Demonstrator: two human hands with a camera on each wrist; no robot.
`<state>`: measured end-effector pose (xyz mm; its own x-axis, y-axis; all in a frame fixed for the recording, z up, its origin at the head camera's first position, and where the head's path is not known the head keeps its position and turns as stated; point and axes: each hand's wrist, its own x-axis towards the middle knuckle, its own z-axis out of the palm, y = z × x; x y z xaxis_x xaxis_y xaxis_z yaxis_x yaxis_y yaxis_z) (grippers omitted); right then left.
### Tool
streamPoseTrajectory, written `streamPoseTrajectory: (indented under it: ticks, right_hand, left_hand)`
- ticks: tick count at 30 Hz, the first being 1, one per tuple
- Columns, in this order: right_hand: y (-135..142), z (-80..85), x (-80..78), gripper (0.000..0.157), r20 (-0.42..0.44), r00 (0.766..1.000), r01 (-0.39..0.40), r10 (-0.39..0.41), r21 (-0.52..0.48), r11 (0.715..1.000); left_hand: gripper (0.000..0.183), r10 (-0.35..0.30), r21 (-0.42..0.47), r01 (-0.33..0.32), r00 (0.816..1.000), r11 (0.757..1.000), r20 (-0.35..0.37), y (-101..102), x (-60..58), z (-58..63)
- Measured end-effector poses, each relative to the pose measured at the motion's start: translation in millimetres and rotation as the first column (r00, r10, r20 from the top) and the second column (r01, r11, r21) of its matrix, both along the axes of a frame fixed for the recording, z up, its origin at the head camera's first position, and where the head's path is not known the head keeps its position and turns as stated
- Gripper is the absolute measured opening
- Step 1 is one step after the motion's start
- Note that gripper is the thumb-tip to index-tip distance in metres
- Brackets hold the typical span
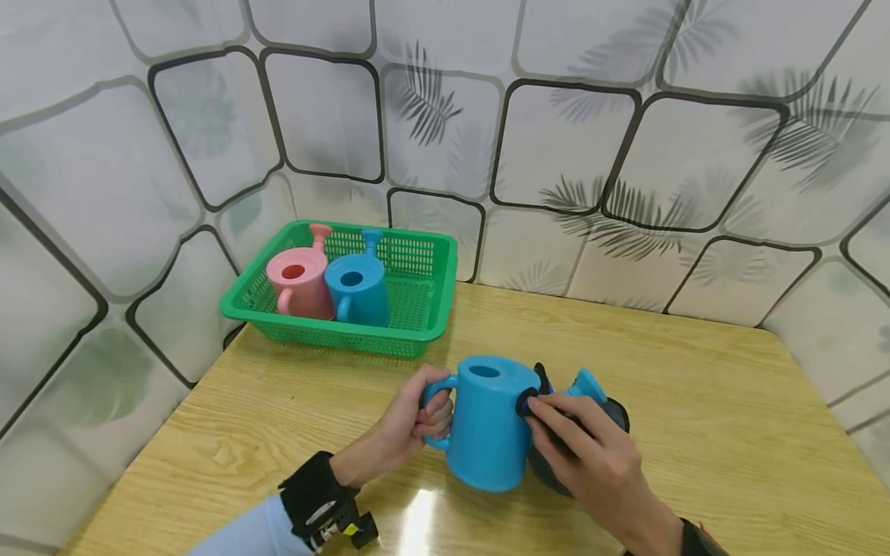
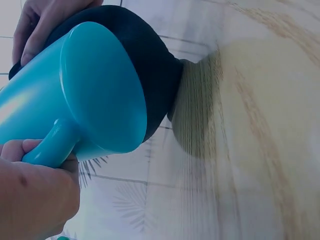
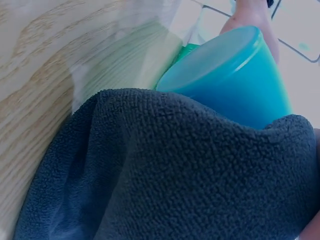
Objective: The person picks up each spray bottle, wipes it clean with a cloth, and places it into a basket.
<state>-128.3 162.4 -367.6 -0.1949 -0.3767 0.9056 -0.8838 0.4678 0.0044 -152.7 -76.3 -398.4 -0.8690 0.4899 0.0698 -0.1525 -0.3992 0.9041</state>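
Note:
A blue watering can (image 1: pixel 490 425) is held above the table, its base visible in the left wrist view. My left hand (image 1: pixel 410 417) grips its handle (image 2: pixel 52 145), fingers curled round it. On the can's other side, my right hand (image 1: pixel 601 455) pinches a dark grey cloth (image 3: pixel 175 165) and presses a fold of it against the can's upper wall, near the spout. The spout's flared end (image 1: pixel 587 384) shows just beyond the right hand. The cloth hangs down beside the can, its lower part close to the tabletop. Most of the spout is hidden by cloth and fingers.
A green plastic basket (image 1: pixel 417 337) stands at the back left of the wooden table (image 1: pixel 730 401). In it sit a pink watering can (image 1: pixel 306 289) and another blue watering can (image 1: pixel 365 293), side by side. A patterned curtain (image 1: pixel 445 154) runs behind the table.

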Motion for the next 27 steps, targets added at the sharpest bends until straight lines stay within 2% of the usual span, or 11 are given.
streamPoseTrajectory:
  ticks: [3,7,17,27]
  right_hand:
    - [0.4,0.1,-0.7,0.033,0.008,0.999,0.038,-0.037,-0.049,0.998]
    - [1.3,0.3,-0.8,0.034,0.033,0.998,0.051,-0.048,-0.088,0.995]
    - [1.4,-0.2,-0.7,0.033,0.053,0.999,0.013,-0.010,-0.057,0.998]
    - [2.2,-5.6,1.6,0.031,0.079,0.996,-0.036,0.036,-0.004,0.999]
  left_hand:
    - [0.050,0.011,-0.025,-0.011,1.000,1.000,0.006,1.9,1.6,0.8]
    - [0.050,0.023,-0.035,-0.023,1.000,0.999,0.013,4.0,2.3,0.6]
    - [0.050,0.054,-0.044,-0.053,0.998,0.998,0.034,4.2,2.0,-0.9]
    - [0.050,0.067,0.056,-0.068,0.998,0.996,0.019,2.5,0.3,1.5]
